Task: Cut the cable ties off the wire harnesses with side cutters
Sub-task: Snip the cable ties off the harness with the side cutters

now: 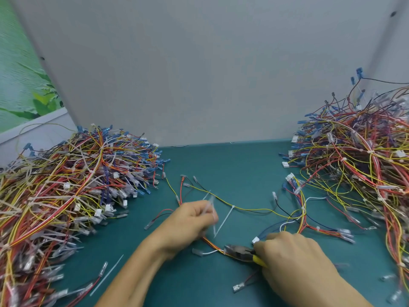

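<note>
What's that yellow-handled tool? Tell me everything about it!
Side cutters: dark grey metal head, yellow handles mostly hidden in the right hand, which grips them. They lie low over the green table, pointing left, tip against the orange and yellow wires. Blur hides how the jaws stand.

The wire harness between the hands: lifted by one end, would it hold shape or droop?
Probably droops: the wire harness lies in loose, thin curves. Likely light, being only a few slender wires. Its branching ends might snag.
</note>
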